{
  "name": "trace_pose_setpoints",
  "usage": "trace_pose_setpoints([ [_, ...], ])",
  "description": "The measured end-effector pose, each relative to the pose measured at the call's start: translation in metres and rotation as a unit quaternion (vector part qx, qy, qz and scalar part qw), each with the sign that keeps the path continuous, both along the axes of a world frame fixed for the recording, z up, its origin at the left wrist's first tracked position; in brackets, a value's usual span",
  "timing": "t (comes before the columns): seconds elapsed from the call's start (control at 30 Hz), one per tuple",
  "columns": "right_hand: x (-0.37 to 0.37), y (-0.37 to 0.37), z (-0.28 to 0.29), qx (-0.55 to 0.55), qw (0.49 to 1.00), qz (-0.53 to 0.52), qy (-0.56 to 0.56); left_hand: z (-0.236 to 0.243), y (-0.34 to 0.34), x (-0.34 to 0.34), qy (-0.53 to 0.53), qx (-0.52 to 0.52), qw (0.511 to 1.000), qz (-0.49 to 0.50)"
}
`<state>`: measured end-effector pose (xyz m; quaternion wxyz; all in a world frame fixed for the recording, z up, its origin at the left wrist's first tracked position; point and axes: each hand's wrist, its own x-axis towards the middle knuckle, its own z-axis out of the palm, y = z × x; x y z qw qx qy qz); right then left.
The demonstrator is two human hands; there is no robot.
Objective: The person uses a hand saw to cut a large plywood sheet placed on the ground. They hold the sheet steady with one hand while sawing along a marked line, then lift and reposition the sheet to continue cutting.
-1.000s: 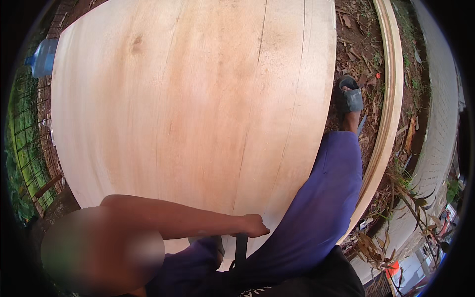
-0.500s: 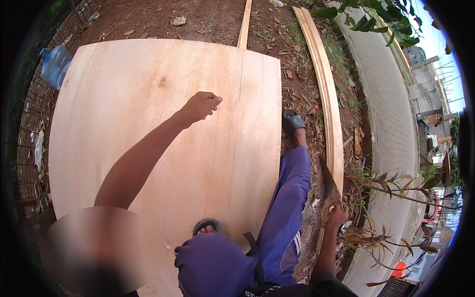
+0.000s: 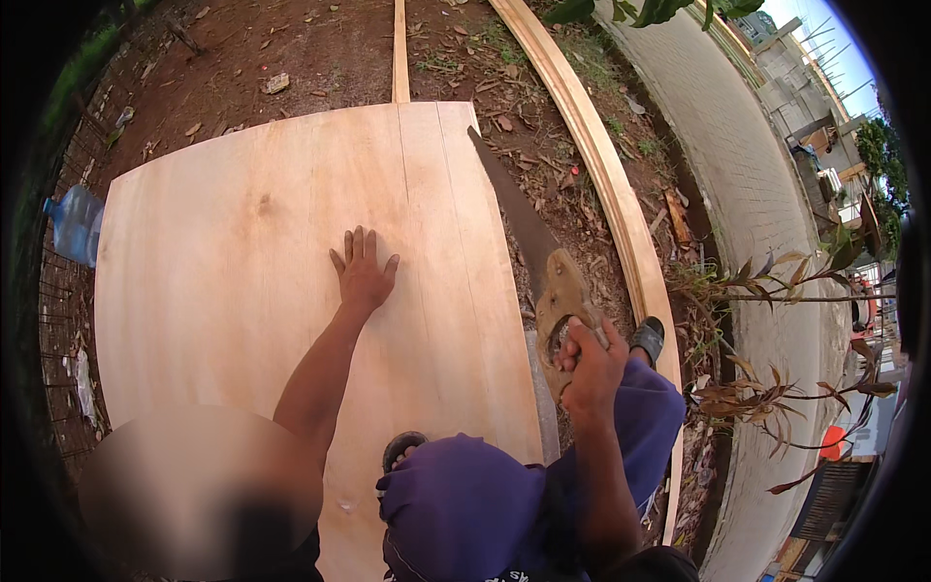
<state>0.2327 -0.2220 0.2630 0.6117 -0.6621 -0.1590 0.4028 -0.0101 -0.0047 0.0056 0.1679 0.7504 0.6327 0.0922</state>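
Note:
A wide plywood sheet [image 3: 204, 301] fills the middle of the view, with thin dark lines running lengthwise near its right edge. My left hand [image 3: 365, 279] rests on it, palm down and fingers spread. To the right, my right hand [image 3: 593, 364] is wrapped around the wooden handle of a handsaw [image 3: 562, 276]. The saw's dark blade slants up and left from the handle, its tip at the sheet's far right corner; I cannot tell whether it touches the wood. My sandalled foot [image 3: 401, 450] stands on the sheet, partly hidden by my knee.
Long wooden boards [image 3: 606, 184] lie on the ground to the right, my other sandal [image 3: 647, 339] beside them. A narrow strip of wood [image 3: 401, 58] extends beyond the sheet. A blue plastic jug [image 3: 75, 225] sits at the left edge. Leafy branches [image 3: 776, 388] and a paved path [image 3: 747, 165] lie farther right.
My left hand has opened from a curled pose and come down onto the sheet. My right hand has raised the saw from beside the boards to the sheet's right edge. My right foot has shifted nearer.

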Motion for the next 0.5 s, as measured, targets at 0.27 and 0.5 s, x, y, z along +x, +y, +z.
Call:
trace_pose_setpoints([
  [0.27,-0.022,0.003,-0.103,-0.024,0.982,0.077,-0.174,0.014,-0.007,0.013,0.057,0.033,0.997,-0.037],
  [0.5,-0.017,-0.019,-0.103,-0.074,0.973,0.113,-0.188,0.011,-0.004,0.012,0.067,0.007,0.997,-0.036],
])
